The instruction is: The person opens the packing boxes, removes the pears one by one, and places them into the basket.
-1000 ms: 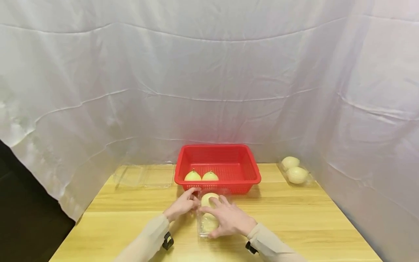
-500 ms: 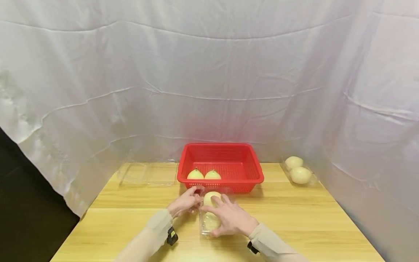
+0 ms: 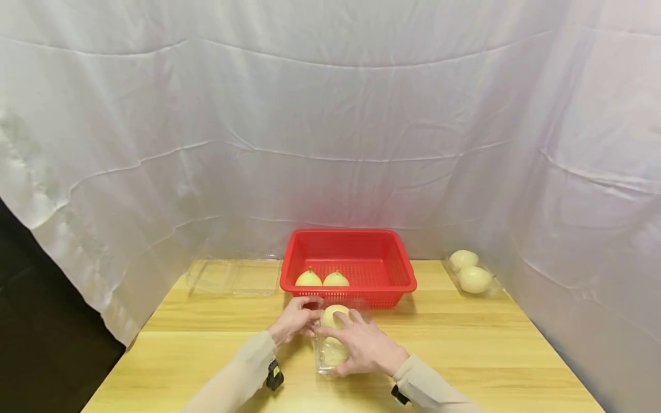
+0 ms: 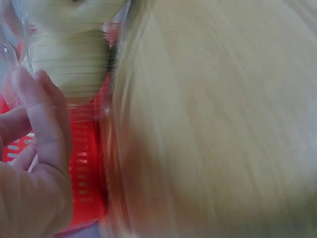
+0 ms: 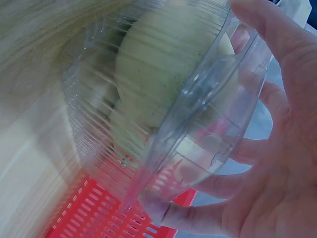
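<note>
A clear plastic clamshell container (image 3: 325, 362) with pale yellow pears (image 3: 335, 351) inside lies in front of the red basket. At its left edge, my left hand (image 3: 294, 322) holds the rim with bent fingers; in the left wrist view these fingers (image 4: 42, 109) meet the plastic edge. My right hand (image 3: 364, 344) spans the container from above, thumb at the near end and fingers spread toward the far side. The right wrist view shows my right hand (image 5: 277, 163) on the plastic rim, with a speckled pear (image 5: 153, 69) behind the ribbed wall.
The red basket (image 3: 351, 286) stands behind the hands, with two pears (image 3: 308, 278) showing in it. Open clear containers (image 3: 232, 277) lie at the back left. At the back right another clear container holds two pale fruits (image 3: 475, 280). A pale curtain (image 3: 330, 115) encloses the table.
The head view has shifted slightly. My left fingers have moved a little along the container's left edge; the right hand keeps its hold, and the container stays in place.
</note>
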A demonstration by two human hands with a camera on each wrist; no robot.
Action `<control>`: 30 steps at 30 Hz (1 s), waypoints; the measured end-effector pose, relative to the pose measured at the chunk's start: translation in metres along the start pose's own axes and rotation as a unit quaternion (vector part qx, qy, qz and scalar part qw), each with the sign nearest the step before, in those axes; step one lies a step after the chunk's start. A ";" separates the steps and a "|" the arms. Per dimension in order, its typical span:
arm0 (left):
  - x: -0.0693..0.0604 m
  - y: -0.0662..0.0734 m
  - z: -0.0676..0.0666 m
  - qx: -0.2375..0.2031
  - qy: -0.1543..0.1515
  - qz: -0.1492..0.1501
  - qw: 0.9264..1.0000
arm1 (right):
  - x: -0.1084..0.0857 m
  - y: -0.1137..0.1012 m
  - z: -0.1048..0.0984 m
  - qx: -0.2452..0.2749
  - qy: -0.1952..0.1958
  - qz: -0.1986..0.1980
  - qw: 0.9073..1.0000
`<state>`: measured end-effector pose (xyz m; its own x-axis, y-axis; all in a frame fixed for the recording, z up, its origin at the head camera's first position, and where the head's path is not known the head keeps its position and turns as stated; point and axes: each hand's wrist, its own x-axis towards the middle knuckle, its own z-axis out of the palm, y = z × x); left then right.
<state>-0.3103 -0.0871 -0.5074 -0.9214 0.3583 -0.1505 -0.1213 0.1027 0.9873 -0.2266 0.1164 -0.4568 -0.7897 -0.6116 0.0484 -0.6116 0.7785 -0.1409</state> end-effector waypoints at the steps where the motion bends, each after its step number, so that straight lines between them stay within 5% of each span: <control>1: 0.000 0.000 0.000 -0.002 0.004 0.000 1.000 | 0.000 0.000 0.000 0.002 0.000 -0.001 1.000; 16: 0.007 0.003 0.002 0.032 0.032 0.027 0.999 | 0.001 -0.002 -0.001 0.007 -0.006 0.004 1.000; 26: 0.008 0.001 0.001 0.016 0.072 0.035 0.997 | -0.001 -0.003 -0.002 0.002 -0.003 0.003 1.000; 30: 0.007 -0.004 0.001 0.018 0.064 0.043 0.997 | -0.001 -0.004 -0.001 -0.003 0.000 0.000 1.000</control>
<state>-0.3161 -0.0844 -0.5127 -0.9675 0.2470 -0.0547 -0.0280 0.1103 0.9935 -0.2235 0.1144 -0.4549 -0.7901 -0.6110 0.0491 -0.6114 0.7798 -0.1350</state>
